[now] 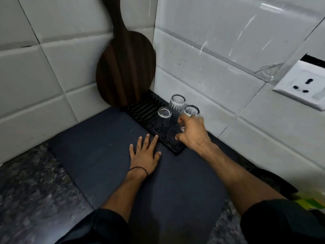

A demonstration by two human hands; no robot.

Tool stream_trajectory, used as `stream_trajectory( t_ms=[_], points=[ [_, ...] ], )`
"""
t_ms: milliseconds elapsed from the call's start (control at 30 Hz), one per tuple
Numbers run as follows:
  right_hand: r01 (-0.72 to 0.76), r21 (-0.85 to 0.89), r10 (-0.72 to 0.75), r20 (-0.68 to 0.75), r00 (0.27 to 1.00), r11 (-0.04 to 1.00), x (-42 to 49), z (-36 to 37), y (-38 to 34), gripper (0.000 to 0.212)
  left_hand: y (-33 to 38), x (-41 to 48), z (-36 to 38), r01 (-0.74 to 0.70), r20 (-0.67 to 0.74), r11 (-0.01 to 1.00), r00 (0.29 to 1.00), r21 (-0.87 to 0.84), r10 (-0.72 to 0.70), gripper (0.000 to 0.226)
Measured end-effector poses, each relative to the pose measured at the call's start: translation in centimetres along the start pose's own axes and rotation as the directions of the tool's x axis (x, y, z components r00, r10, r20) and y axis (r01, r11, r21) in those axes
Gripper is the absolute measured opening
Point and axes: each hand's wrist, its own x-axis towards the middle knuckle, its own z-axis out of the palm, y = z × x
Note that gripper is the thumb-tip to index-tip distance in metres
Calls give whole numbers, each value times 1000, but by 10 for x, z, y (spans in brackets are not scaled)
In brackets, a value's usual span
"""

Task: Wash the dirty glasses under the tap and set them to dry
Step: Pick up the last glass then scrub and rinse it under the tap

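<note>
Three clear glasses stand upside down on a black ribbed drying tray (140, 110) in the corner of the counter. The tallest, ribbed glass (176, 105) is at the back, a second glass (163, 117) stands to its left and a third glass (191, 110) to its right by the wall. My right hand (191, 132) reaches over the tray's near end, fingers curled around a fourth clear glass (174, 136) held low on the tray. My left hand (145, 154) lies flat, fingers spread, on the dark mat (98, 147) just left of the tray, holding nothing.
A dark round wooden board (125, 67) with a long handle leans in the tiled corner behind the tray. A white wall socket (304, 85) sits on the right wall. Speckled granite counter (29, 191) lies left of the mat. Something green and yellow (311, 199) shows at the right edge.
</note>
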Motion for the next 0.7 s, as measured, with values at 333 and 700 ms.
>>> stream_trajectory(
  t_ms=[333,700],
  points=[
    [-41,-69,44,44,998,997,8,23,-19,62,-7,-2,9,-16,-71,1000,997,20,17,62],
    [-121,189,124,-6,992,974,-6,37,-2,93,-6,-1,4,-22,-31,1000,999,-7,22,64]
  ],
)
